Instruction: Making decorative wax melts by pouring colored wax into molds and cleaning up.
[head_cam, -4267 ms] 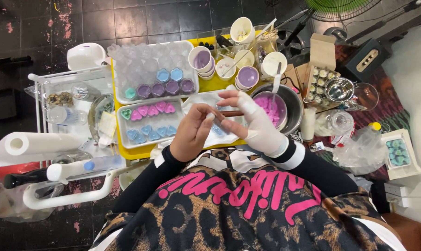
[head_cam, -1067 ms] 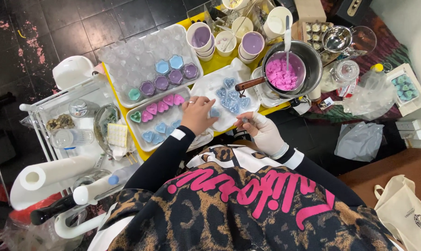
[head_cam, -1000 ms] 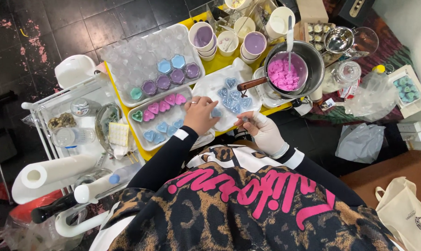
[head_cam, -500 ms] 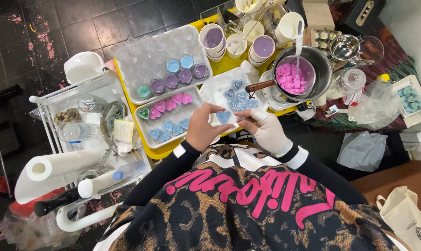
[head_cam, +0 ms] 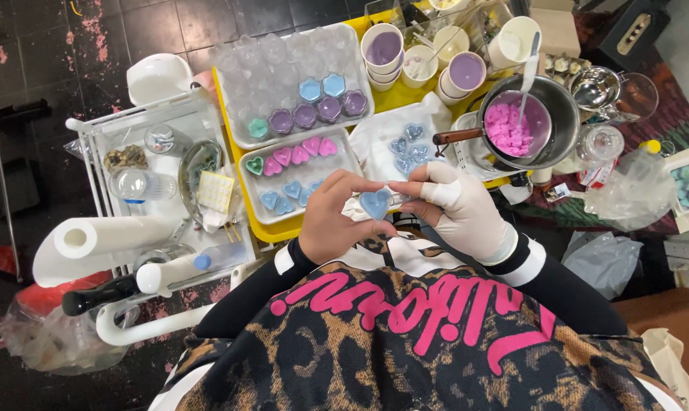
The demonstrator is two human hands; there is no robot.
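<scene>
My bare left hand [head_cam: 333, 221] holds a light blue heart-shaped piece [head_cam: 375, 204] up in front of my chest, fingers wrapped around its edge. My right hand [head_cam: 466, 215], in a white glove, is right beside it, its fingertips pinched on a small slim object [head_cam: 396, 199] that touches the heart's right side. Just beyond my hands, a white tray [head_cam: 352, 166] carries pink, blue and one green heart, and a white sheet [head_cam: 375, 137] bears several more blue hearts [head_cam: 409, 146].
On the yellow table [head_cam: 283, 228] stand a tray of clear moulds [head_cam: 283, 68], purple-filled cups [head_cam: 466, 72] and a steel pot of pink bits [head_cam: 523, 122] with a wooden handle. A white cart [head_cam: 143, 164] with a paper roll [head_cam: 105, 240] is at my left. Plastic bags [head_cam: 626, 190] lie at my right.
My left hand picked a blue heart off the white sheet and lifted it toward my chest. My gloved right hand closed in on it. The view shifted slightly.
</scene>
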